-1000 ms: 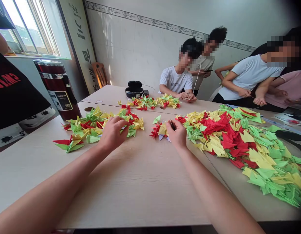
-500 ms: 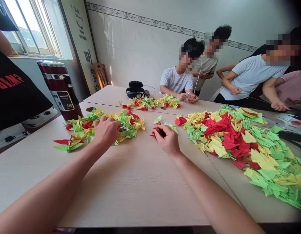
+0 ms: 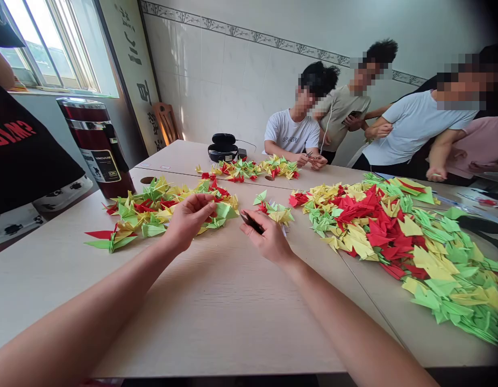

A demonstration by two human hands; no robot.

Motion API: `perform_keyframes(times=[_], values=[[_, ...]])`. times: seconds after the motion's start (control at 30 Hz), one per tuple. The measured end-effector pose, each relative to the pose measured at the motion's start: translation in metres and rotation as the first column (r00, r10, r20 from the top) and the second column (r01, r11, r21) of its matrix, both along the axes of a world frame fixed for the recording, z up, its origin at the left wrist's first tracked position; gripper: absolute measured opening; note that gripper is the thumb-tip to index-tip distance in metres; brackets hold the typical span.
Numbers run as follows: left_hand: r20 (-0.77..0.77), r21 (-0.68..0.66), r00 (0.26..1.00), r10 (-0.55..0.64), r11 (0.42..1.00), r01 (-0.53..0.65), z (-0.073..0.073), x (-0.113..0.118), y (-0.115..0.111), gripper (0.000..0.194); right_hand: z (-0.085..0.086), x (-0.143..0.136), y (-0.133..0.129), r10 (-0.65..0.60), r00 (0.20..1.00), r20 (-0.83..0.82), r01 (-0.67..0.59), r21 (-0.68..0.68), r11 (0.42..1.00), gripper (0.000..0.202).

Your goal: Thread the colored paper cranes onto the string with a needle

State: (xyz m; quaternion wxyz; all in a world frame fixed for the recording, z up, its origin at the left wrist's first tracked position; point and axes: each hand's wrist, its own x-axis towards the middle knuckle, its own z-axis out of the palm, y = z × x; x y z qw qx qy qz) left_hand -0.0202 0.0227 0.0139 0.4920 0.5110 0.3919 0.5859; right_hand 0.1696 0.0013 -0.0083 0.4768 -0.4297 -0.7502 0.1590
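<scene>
My left hand (image 3: 190,219) pinches a green folded-paper crane (image 3: 225,212) between thumb and fingertips, just in front of the left pile of paper cranes (image 3: 152,207). Black tweezers (image 3: 252,222) are gripped in my right hand (image 3: 269,236), their tips pointing up and left towards the green crane, apart from it. Behind my right hand lies a small cluster of paper cranes (image 3: 280,215) in yellow, green and red. The lower part of the tweezers is hidden by my fingers.
A large heap of red, yellow and green cranes (image 3: 378,226) spreads over the right side of the table (image 3: 233,322). More cranes (image 3: 249,170) lie farther back near a black case (image 3: 222,148). A dark red flask (image 3: 98,150) stands left. Several people are around the table.
My left hand has lifted from the left pile and moved right, now with a green crane. My right hand has shifted slightly left and down, its tweezers turned towards the left hand.
</scene>
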Motion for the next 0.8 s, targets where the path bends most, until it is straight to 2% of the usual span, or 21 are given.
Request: perform_keyframes(times=[0.07, 0.13, 0.43, 0.8], values=[[0.072, -0.056, 0.996, -0.055, 0.997, 0.059, -0.0021, 0.0031, -0.0025, 0.035, 0.0001, -0.0021, -0.0027, 0.042, 0.999, -0.011, -0.043, -0.027, 0.999, 0.031], [0.088, -0.066, 0.994, -0.068, 0.995, 0.074, -0.0027, 0.0048, -0.0046, 0.035, 0.0007, -0.0035, -0.0048, 0.029, 0.999, -0.013, -0.029, -0.016, 0.999, 0.031], [0.069, -0.062, 0.99, -0.124, 0.99, 0.128, -0.0064, 0.0081, -0.0071, 0.035, 0.0047, -0.0052, -0.0071, -0.025, 0.994, 0.104, 0.024, 0.007, 1.0, 0.027], [0.046, -0.076, 0.991, -0.124, 0.989, 0.128, -0.0054, 0.0106, -0.0088, 0.039, 0.0013, -0.0037, -0.0045, -0.08, 0.984, 0.161, 0.086, -0.034, 0.996, 0.028]])
